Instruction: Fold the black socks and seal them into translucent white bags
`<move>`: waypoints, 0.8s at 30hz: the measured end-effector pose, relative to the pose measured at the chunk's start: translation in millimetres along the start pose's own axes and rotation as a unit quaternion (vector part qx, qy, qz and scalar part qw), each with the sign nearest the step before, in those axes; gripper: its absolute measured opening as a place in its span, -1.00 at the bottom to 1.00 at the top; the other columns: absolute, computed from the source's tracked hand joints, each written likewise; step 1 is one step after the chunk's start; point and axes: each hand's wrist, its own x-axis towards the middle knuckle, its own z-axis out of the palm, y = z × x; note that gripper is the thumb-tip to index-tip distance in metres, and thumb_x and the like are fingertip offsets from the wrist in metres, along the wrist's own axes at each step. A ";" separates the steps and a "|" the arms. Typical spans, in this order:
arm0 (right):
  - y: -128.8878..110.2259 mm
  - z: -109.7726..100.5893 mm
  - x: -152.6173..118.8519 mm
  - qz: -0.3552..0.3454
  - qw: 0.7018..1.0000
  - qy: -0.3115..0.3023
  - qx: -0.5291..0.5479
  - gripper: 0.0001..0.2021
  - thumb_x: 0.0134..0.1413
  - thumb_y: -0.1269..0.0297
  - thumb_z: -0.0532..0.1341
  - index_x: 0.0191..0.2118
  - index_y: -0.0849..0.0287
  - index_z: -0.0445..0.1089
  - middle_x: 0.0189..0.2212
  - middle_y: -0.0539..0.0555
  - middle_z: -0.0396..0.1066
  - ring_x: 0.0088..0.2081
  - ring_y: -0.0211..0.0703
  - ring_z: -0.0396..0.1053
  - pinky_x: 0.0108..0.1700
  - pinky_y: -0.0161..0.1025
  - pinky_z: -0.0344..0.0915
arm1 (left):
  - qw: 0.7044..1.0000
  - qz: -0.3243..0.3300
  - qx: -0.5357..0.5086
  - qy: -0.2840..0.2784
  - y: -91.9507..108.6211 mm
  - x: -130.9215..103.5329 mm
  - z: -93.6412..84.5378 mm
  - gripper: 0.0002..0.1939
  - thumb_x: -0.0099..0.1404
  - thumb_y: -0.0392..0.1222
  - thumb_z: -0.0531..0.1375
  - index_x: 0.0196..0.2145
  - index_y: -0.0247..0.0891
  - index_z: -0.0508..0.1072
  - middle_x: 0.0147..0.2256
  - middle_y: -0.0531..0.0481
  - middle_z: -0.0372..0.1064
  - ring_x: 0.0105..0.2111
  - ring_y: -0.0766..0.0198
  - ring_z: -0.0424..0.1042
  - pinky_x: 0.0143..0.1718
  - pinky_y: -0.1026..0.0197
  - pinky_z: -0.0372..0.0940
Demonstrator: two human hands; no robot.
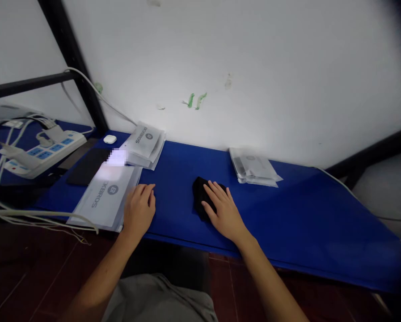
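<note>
A small folded black cloth item (199, 197) lies on the blue tabletop (183, 165); its exact kind cannot be made out. My right hand (224, 212) rests on top of it, fingers stretched out flat and a little apart. To the left, my left hand (140, 210) lies at the right edge of a frosted plastic zip bag (103, 197) with dark printed lettering. Its fingers are loosely bent and apart, gripping nothing. Behind that bag sits a stack of similar frosted bags (146, 143). Another small stack of frosted bags (254, 165) is at the back right.
A white power strip (46, 154) with plugs and tangled white cables (46, 217) occupies the left side. Close by are a dark flat pad (88, 167) and a white earbud case (110, 139). A black metal frame post (76, 62) stands against the white wall (254, 67).
</note>
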 end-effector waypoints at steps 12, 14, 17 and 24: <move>1.4 1.0 0.2 -0.006 1.000 0.009 0.013 -0.49 0.29 0.08 -0.04 0.29 0.12 0.08 0.27 0.19 0.11 0.31 0.07 -0.02 0.26 0.29 -0.06 | 0.975 -0.143 0.155 -0.067 -12.1 4.9 -25.1 -0.69 0.33 -0.23 0.03 -0.04 -0.33 0.43 -0.17 -0.21 0.39 -0.15 -0.03 0.32 -0.20 0.02 0.29; 1.2 0.8 -0.2 -0.004 1.000 0.006 0.014 -0.49 0.29 0.08 -0.05 0.29 0.13 0.08 0.27 0.19 0.10 0.31 0.06 -0.03 0.27 0.28 -0.07 | 0.971 -0.151 0.160 -0.093 -15.6 5.6 -25.5 -0.70 0.33 -0.23 0.02 -0.06 -0.33 0.44 -0.18 -0.21 0.39 -0.15 -0.02 0.33 -0.20 0.03 0.29; 0.5 0.1 -0.5 0.001 1.000 0.002 0.015 -0.49 0.29 0.08 -0.05 0.28 0.15 0.09 0.28 0.18 0.10 0.32 0.05 -0.03 0.28 0.27 -0.08 | 0.967 -0.170 0.154 -0.112 -21.1 6.3 -24.0 -0.70 0.34 -0.23 -0.01 -0.10 -0.32 0.45 -0.20 -0.19 0.40 -0.16 0.01 0.35 -0.21 0.05 0.30; -1.7 -1.7 0.2 0.005 1.000 -0.003 0.012 -0.49 0.28 0.10 -0.04 0.27 0.16 0.12 0.27 0.21 0.11 0.31 0.07 -0.01 0.27 0.28 -0.07 | 0.969 -0.174 0.131 -0.117 -20.9 4.0 -22.6 -0.73 0.34 -0.27 -0.03 -0.21 -0.30 0.46 -0.29 -0.17 0.43 -0.34 0.09 0.42 -0.38 0.12 0.29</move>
